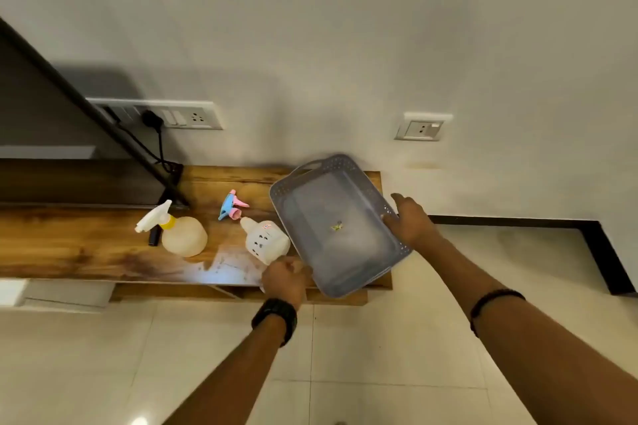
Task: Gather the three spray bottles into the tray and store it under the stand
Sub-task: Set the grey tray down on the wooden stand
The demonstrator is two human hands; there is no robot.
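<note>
A: Both hands on the grey tray [340,203], tilted above the desk [86,245]: right hand [409,221] closed on its rim, left hand [284,278] clasping the near edge.

B: It's empty. Set it flat beside the bottles [267,240] first.

Head view: worn on the head, facing forward and down.
Nearness: arm's reach of the wooden stand [103,245].
Framing: wall at twelve o'clock, floor tiles [379,338] at six o'clock.
Shared views: only one.
</note>
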